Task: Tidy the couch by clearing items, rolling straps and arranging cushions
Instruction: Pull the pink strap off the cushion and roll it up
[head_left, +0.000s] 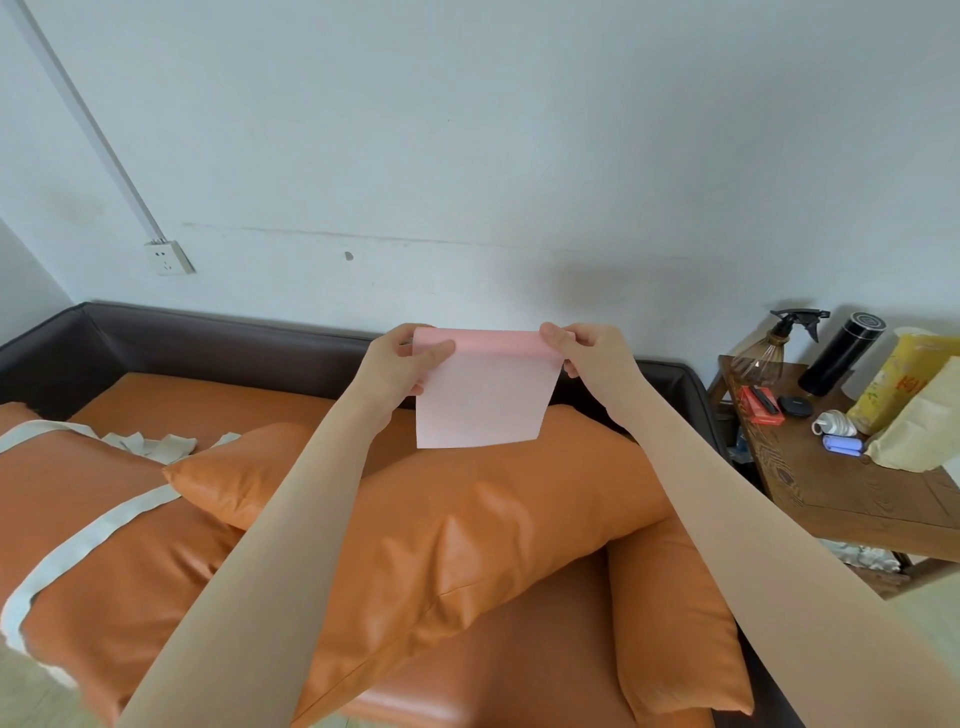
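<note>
A pale pink cloth (483, 400) hangs in the air above the couch, folded over at its top edge. My left hand (400, 371) pinches its top left corner and my right hand (587, 358) pinches its top right corner. Below it a large orange cushion (457, 525) lies tilted across the orange couch seat (208, 405). A second orange cushion (675, 618) sits at the right end, partly under the large one. White straps (93, 530) lie across another orange cushion (104, 571) on the left, with loose strap ends (156, 444) crumpled behind it.
The dark brown couch back (218, 338) runs along the white wall. A wooden side table (852, 483) on the right carries a spray bottle (769, 348), a black flask (841, 358), yellow bags (904, 400), a red box (761, 405) and small gadgets. A wall socket (169, 258) is upper left.
</note>
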